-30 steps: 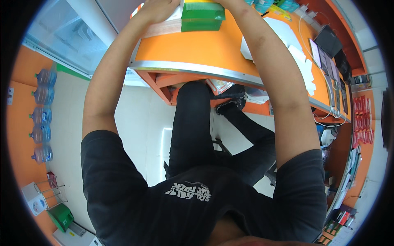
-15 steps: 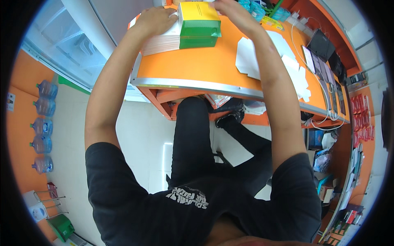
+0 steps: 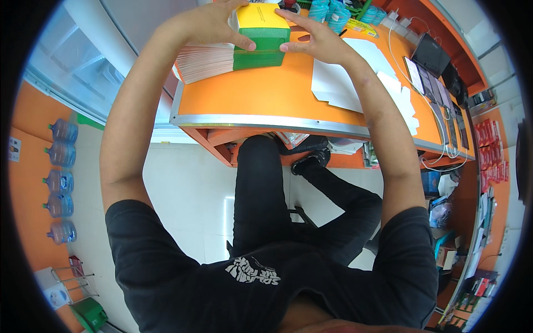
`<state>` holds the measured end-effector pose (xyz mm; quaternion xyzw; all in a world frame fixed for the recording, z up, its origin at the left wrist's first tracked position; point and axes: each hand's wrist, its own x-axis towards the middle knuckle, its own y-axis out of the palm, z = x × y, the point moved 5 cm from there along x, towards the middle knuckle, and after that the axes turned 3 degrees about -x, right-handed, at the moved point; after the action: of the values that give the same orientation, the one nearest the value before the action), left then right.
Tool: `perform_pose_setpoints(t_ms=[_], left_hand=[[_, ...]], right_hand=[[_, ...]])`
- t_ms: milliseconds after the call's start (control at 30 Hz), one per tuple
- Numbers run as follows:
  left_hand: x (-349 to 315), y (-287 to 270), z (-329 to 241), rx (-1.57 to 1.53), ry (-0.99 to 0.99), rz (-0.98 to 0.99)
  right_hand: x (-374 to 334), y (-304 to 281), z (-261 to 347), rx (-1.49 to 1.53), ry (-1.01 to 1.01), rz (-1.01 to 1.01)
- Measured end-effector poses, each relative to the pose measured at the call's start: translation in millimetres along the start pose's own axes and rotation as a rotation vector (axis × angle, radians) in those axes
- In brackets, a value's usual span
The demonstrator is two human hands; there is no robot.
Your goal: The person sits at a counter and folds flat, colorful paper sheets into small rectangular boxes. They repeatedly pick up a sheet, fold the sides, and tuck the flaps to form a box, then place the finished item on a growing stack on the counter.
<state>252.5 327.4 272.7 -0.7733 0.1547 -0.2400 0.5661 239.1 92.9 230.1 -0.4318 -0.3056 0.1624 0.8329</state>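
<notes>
green-and-yellow stack (image 3: 267, 53) on bench (image 3: 244, 94), beside white stack (image 3: 205, 62). left hand (image 3: 210, 25) and right hand (image 3: 327, 45) spread wide at its sides; whether they grip, cannot tell. judged papery: fairly heavy, stiff in bulk, layers apt to slip; best clasped low, both ends.

T-shirt (image 3: 338, 294): black, short-sleeved | chest print (image 3: 254, 271): white, blocky | trousers (image 3: 258, 194): black, long | shoe (image 3: 312, 160): dark

The left hand (image 3: 209, 23) partly hides the white stack (image 3: 204, 62) and the yellow-and-green block (image 3: 261, 43), whose print is illegibly small.
</notes>
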Motion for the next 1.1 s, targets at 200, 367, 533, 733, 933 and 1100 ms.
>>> perform_pose_setpoints(t_ms=[200,367,533,733,933,1100], left_hand=[[9,2,0,-0.034,-0.046,0.04],[15,3,7,-0.051,-0.032,0.042],[5,11,14,-0.135,-0.037,0.012],[3,2,59,-0.402,-0.143,-0.066],[16,15,60,0.151,-0.06,-0.131],[-12,65,71,0.003,-0.163,-0.212]], right_hand=[[2,0,-2,-0.09,-0.012,0.042],[3,-2,-2,-0.22,-0.053,-0.024],[5,-4,1,-0.298,-0.063,0.007],[60,-36,42,0.022,0.007,-0.042],[103,34,18,-0.299,-0.017,-0.203],[67,30,59,-0.316,0.07,-0.208]])
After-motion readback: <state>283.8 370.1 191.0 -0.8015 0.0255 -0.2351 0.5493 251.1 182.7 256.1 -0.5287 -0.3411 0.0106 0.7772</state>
